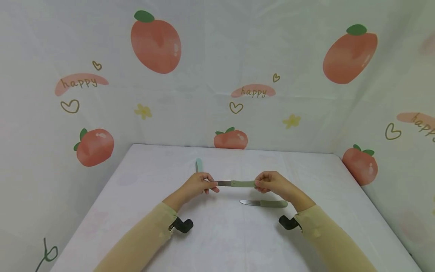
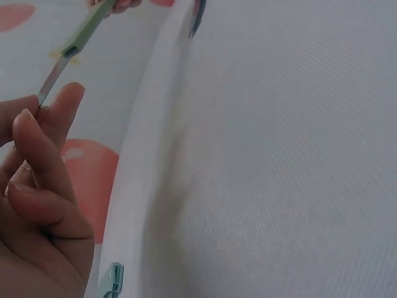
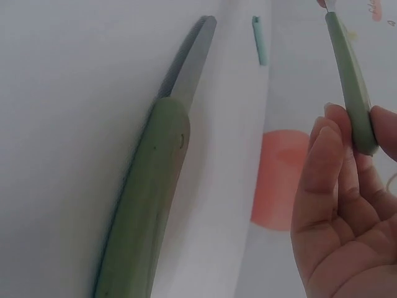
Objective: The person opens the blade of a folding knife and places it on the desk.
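Note:
Held level above the table is a small knife (image 1: 242, 184) with a green handle. My left hand (image 1: 200, 183) pinches the blade near its tip between thumb and finger, as the left wrist view of the knife (image 2: 90, 28) also shows. At the other end my right hand (image 1: 273, 184) pinches the butt of the handle. Below, a second green-handled knife (image 1: 273, 204) lies on the table, its blade pointing left; it looms large in the right wrist view. Just behind the left hand lies a slim teal object (image 1: 199, 165), partly hidden by that hand.
A white cloth covers the table (image 1: 217, 241). Behind it hangs a white backdrop (image 1: 204, 113) printed with red fruit, hearts and the word "happy". Each sleeve has a black camera mount at the wrist, close over the table.

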The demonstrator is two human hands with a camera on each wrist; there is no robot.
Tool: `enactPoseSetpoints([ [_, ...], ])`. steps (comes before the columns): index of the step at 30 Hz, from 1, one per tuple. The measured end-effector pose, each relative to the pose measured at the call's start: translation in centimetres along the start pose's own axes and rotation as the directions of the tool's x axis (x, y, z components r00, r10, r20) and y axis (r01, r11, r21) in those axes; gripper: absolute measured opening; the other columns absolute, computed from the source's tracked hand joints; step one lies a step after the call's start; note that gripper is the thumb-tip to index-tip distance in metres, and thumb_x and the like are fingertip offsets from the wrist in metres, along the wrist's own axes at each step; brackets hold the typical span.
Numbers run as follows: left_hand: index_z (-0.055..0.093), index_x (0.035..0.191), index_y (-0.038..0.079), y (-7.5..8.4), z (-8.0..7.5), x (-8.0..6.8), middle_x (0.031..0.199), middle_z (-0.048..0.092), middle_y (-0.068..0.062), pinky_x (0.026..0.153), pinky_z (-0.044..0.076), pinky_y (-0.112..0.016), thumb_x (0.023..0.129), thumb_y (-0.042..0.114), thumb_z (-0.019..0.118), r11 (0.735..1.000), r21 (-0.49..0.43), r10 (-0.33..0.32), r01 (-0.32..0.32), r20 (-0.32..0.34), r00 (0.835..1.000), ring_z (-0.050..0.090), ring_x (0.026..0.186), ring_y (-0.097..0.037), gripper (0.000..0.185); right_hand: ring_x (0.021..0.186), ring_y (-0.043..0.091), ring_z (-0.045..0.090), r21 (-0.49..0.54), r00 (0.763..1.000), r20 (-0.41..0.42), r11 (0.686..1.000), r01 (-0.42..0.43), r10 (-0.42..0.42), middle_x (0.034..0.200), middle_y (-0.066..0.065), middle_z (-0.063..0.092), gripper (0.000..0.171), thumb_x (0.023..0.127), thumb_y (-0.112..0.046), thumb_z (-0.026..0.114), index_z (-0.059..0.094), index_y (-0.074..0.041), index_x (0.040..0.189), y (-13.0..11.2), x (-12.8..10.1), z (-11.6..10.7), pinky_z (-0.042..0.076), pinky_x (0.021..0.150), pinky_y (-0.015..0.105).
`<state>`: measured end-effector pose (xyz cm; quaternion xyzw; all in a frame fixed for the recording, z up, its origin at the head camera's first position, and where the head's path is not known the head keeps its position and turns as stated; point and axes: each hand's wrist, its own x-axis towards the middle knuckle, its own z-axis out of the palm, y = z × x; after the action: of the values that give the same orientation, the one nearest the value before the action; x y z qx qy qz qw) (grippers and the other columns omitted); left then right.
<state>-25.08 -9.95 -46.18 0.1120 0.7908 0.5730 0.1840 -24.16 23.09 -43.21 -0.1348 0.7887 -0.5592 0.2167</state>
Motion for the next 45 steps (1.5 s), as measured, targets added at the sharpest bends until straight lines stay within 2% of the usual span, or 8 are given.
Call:
enactPoseSetpoints([
  [5,0.063,0.085,0.009,-0.3,-0.1,0.0,0.084,0.077,-0.005,0.070,0.034,-0.032,0.093,0.022,0.071,0.999,0.046,-0.003,0.001,0.041,0.999,0.050,0.063,-0.013,0.018,0.085,0.023,0.063,-0.042,1.000,0.008,0.999,-0.021,0.021,0.097,0.024,0.068,0.022,0.098,-0.016,0.066,0.064,0.005,0.104,0.3,0.1,-0.1,0.054,0.079,0.033],
  [10,0.064,0.086,0.009,-0.4,-0.3,0.1,0.084,0.077,-0.005,0.070,0.034,-0.032,0.094,0.022,0.070,0.998,0.059,0.011,-0.015,0.062,0.998,0.050,0.063,-0.013,0.017,0.081,0.020,0.062,-0.079,0.999,0.017,0.997,-0.027,0.028,0.093,0.022,0.068,0.021,0.097,-0.016,0.067,0.065,0.004,0.103,0.3,0.1,-0.1,0.054,0.078,0.034],
  [17,0.063,0.089,0.007,-0.5,-0.4,0.3,0.086,0.077,-0.004,0.069,0.038,-0.030,0.096,0.024,0.069,0.994,0.104,0.023,-0.031,0.077,0.997,0.054,0.068,-0.014,0.020,0.082,0.019,0.064,-0.066,0.999,0.036,0.997,-0.030,0.032,0.095,0.025,0.068,0.020,0.097,-0.014,0.067,0.065,0.005,0.102,0.3,0.3,0.1,0.055,0.076,0.031],
  [22,0.064,0.091,0.008,-0.4,-0.3,0.5,0.086,0.076,0.001,0.062,0.039,-0.027,0.098,0.024,0.066,0.980,0.199,0.006,-0.022,0.080,0.997,0.057,0.072,-0.014,0.018,0.082,0.017,0.063,-0.049,0.998,0.035,0.998,-0.047,0.048,0.090,0.015,0.069,0.021,0.097,-0.015,0.067,0.065,0.005,0.102,0.8,0.5,0.2,0.055,0.077,0.031],
  [27,0.064,0.091,0.008,-0.3,-0.2,0.5,0.085,0.075,0.001,0.059,0.038,-0.026,0.099,0.023,0.065,0.971,0.238,-0.006,-0.012,0.077,0.997,0.056,0.069,-0.013,0.017,0.081,0.016,0.063,-0.039,0.998,0.036,0.998,-0.041,0.042,0.087,0.007,0.068,0.022,0.098,-0.013,0.065,0.064,0.008,0.104,1.2,0.8,0.1,0.054,0.076,0.030],
  [33,0.065,0.096,0.009,-0.3,-0.4,0.7,0.086,0.073,0.001,0.062,0.043,-0.027,0.100,0.022,0.063,0.962,0.272,-0.018,0.006,0.041,0.999,0.056,0.071,-0.014,0.014,0.082,0.016,0.063,-0.038,0.998,0.035,0.998,-0.045,0.046,0.087,0.006,0.068,0.023,0.098,-0.013,0.065,0.064,0.009,0.105,1.4,0.9,0.0,0.054,0.076,0.030],
  [38,0.064,0.100,0.008,-0.6,-1.0,0.9,0.089,0.073,0.002,0.063,0.046,-0.027,0.101,0.020,0.062,0.956,0.291,-0.015,0.021,-0.022,1.000,0.058,0.072,-0.014,0.012,0.081,0.015,0.062,-0.032,0.997,0.029,0.997,-0.068,0.069,0.087,0.003,0.068,0.023,0.098,-0.013,0.065,0.065,0.009,0.105,1.7,0.9,-0.3,0.054,0.076,0.029],
  [45,0.062,0.104,0.005,-0.8,-1.7,0.9,0.092,0.072,-0.001,0.064,0.049,-0.027,0.101,0.017,0.060,0.962,0.271,-0.001,0.026,-0.091,0.996,0.060,0.074,-0.016,0.012,0.082,0.016,0.063,-0.041,0.996,0.034,0.996,-0.085,0.087,0.089,0.004,0.069,0.024,0.098,-0.014,0.065,0.066,0.009,0.105,2.4,1.2,-0.3,0.054,0.076,0.030],
])
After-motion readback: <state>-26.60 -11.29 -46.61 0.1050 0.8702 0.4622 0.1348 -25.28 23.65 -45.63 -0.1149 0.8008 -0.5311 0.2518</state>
